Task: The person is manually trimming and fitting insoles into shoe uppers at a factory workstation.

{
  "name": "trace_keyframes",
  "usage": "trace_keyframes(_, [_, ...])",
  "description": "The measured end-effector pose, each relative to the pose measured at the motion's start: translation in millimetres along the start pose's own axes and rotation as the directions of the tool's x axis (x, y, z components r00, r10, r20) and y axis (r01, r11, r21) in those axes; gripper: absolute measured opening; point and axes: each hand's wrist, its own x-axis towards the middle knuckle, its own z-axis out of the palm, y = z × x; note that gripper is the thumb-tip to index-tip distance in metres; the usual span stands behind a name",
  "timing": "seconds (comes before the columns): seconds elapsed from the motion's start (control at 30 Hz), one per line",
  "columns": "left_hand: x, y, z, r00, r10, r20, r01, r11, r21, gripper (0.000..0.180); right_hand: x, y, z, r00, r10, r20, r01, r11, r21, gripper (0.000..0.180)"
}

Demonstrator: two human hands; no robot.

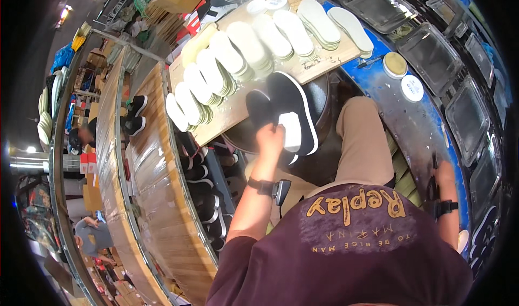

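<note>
Left hand (pixel 268 138) gripping one black shoe (pixel 292 114), two round tins (pixel 403 75)

Black shoes (pixel 289 114) in hand: two, white-soled. Round tins (pixel 395 64) on the blue tabletop (pixel 427 128): two. Stacks of pale insoles (pixel 248 49) on the wooden board (pixel 324 68): about nine; the far ones blur, so the count is rough.

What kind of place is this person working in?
Most likely a shoe factory assembly line. Stacks of white insoles lie on a wooden board, the left hand holds a black shoe with a white sole, and more black shoes sit in rows beside a long conveyor.
</note>
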Motion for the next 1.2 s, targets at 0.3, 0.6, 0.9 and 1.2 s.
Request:
trace_keyframes(0.3, [79,92,-38,0.895,0.24,0.375,-0.321,0.932,0.17,0.013,69,-243,-118,0.552,-0.691,-0.467,0.83,0.508,0.23,0.022])
trace_keyframes(0.6, [229,126,56,0.807,0.468,0.359,-0.579,0.746,0.329,0.024,118,-491,-193,0.126,-0.747,-0.653,0.964,0.248,-0.098,0.024])
trace_keyframes(0.9, [306,112,85,0.784,0.084,0.615,-0.522,0.625,0.58,0.026,123,-518,-192,0.102,-0.837,-0.537,0.882,0.326,-0.34,0.019])
trace_keyframes(1.2, [199,163,-40,0.678,0.674,-0.295,-0.566,0.734,0.376,0.019,118,-519,-199,0.205,-0.839,-0.504,0.86,0.4,-0.317,0.015])
